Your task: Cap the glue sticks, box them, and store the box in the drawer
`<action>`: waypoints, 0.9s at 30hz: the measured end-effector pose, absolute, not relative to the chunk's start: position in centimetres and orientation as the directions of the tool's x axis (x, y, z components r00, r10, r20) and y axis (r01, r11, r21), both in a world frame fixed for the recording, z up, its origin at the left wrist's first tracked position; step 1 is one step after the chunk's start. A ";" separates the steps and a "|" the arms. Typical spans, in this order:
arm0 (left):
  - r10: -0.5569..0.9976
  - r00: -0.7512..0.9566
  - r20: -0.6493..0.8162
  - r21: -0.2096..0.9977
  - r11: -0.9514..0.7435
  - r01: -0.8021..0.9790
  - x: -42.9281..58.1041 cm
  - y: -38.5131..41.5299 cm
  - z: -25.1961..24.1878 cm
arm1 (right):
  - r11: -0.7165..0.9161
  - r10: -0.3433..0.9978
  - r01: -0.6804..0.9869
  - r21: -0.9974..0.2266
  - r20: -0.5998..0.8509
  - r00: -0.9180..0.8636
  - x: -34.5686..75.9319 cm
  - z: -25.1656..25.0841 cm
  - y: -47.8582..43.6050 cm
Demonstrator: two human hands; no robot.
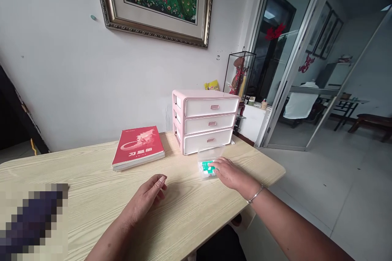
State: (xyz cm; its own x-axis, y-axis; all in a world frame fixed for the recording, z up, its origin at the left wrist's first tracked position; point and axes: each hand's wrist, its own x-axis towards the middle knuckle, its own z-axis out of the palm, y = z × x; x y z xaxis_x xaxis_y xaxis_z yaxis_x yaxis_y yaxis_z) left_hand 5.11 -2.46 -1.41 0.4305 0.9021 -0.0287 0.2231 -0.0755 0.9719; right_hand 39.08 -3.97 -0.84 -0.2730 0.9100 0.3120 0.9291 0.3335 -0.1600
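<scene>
My right hand point(228, 173) lies over a clear plastic packet point(206, 171) with a green and white label, its fingers on top of it near the table's far edge. The packet sits just in front of a pink and white three-drawer organizer point(205, 122), whose drawers are all closed. My left hand point(147, 197) rests on the light wood-grain table point(76, 171), fingers loosely curled and holding nothing. Beyond it, to the left, lies a red book point(137, 149) on top of a thin stack, apart from both hands.
A pixelated patch point(33, 220) covers the table's lower left corner. Behind the organizer stand a glass display case point(240, 75) and a yellow packet point(212, 85). The table's right edge drops to a tiled floor, and a glass door point(284, 57) stands to the right.
</scene>
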 end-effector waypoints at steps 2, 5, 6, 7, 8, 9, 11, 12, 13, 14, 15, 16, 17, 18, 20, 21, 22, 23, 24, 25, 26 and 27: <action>0.905 0.425 -0.022 0.971 -0.083 0.226 5.0 -2.3 -1.5 | 0.351 0.888 0.919 -0.178 0.374 -0.267 39.1 -0.5 -3.9; 0.917 0.400 0.012 0.963 -0.118 0.242 4.9 -2.0 -1.8 | 0.351 0.811 0.916 -0.196 0.552 -0.192 39.0 0.7 -3.9; 0.922 0.386 0.025 0.958 -0.133 0.255 4.8 -1.9 -1.9 | 0.340 0.775 0.921 -0.192 0.612 -0.159 38.9 1.2 -3.7; 0.927 0.372 0.038 0.951 -0.148 0.272 4.7 -1.8 -2.0 | 0.324 0.744 0.928 -0.183 0.656 -0.131 38.8 1.7 -3.5; 0.932 0.359 0.049 0.943 -0.162 0.292 4.7 -1.6 -2.1 | 0.305 0.725 0.937 -0.171 0.679 -0.112 38.7 2.2 -3.2; 0.935 0.348 0.060 0.934 -0.176 0.312 4.6 -1.5 -2.2 | 0.289 0.722 0.944 -0.158 0.683 -0.107 38.6 2.6 -2.9; 0.941 0.331 0.077 0.916 -0.198 0.348 4.4 -1.4 -2.4 | 0.266 0.754 0.953 -0.143 0.648 -0.113 38.4 3.3 -1.9; 0.943 0.322 0.084 0.909 -0.205 0.363 4.3 -1.4 -2.4 | 0.257 0.782 0.956 -0.142 0.612 -0.119 38.4 3.5 -1.4; 0.945 0.316 0.088 0.903 -0.210 0.376 4.2 -1.4 -2.4 | 0.246 0.811 0.959 -0.143 0.572 -0.123 38.4 3.7 -1.0; 0.946 0.311 0.093 0.895 -0.216 0.390 4.1 -1.5 -2.3 | 0.232 0.839 0.962 -0.145 0.530 -0.123 38.4 3.7 -0.8; 0.946 0.309 0.097 0.885 -0.224 0.408 4.1 -1.6 -2.2 | 0.221 0.864 0.964 -0.144 0.487 -0.125 38.5 3.7 -0.7; 0.946 0.307 0.102 0.873 -0.233 0.428 4.1 -1.8 -2.1 | 0.218 0.886 0.965 -0.142 0.445 -0.134 38.5 3.6 -0.9; 0.946 0.306 0.107 0.859 -0.243 0.451 4.1 -1.9 -2.0 | 0.228 0.902 0.964 -0.137 0.402 -0.156 38.6 3.4 -1.3; 0.945 0.305 0.114 0.843 -0.255 0.474 4.2 -2.0 -1.9 | 0.249 0.912 0.960 -0.131 0.365 -0.187 38.7 3.1 -1.9; 0.941 0.308 0.139 0.808 -0.288 0.514 4.5 -2.2 -1.7 | 0.323 0.907 0.940 -0.111 0.320 -0.274 39.0 2.1 -3.5; 0.937 0.313 0.158 0.792 -0.309 0.526 4.7 -2.3 -1.7 | 0.359 0.894 0.929 -0.096 0.321 -0.312 39.2 1.4 -4.4; 0.930 0.321 0.180 0.774 -0.336 0.537 4.9 -2.3 -1.7 | 0.382 0.879 0.921 -0.078 0.339 -0.336 39.5 0.6 -5.2; 0.919 0.337 0.204 0.753 -0.367 0.546 5.3 -2.3 -1.9 | 0.390 0.865 0.919 -0.061 0.368 -0.342 39.7 -0.3 -5.8; 0.906 0.357 0.228 0.727 -0.402 0.557 5.6 -2.4 -2.0 | 0.383 0.853 0.922 -0.048 0.402 -0.333 39.9 -1.2 -6.3; 0.890 0.380 0.251 0.695 -0.439 0.570 6.1 -2.4 -2.3 | 0.372 0.843 0.927 -0.036 0.430 -0.322 40.2 -2.1 -6.7; 0.873 0.402 0.276 0.655 -0.477 0.586 6.6 -2.4 -2.5 | 0.361 0.837 0.932 -0.024 0.450 -0.312 40.4 -2.9 -6.8; 0.851 0.426 0.307 0.608 -0.520 0.600 7.1 -2.5 -2.8 | 0.355 0.831 0.935 -0.011 0.462 -0.310 40.6 -3.6 -6.8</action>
State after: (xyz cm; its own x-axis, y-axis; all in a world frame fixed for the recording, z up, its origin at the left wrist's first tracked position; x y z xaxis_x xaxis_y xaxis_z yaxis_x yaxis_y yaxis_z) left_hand 7.12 -2.48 -2.80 0.4259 0.8510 0.3071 0.6001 -0.5198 0.6080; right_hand 40.59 -6.75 -3.64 -0.3103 0.8309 0.4618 0.9347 0.3554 -0.0113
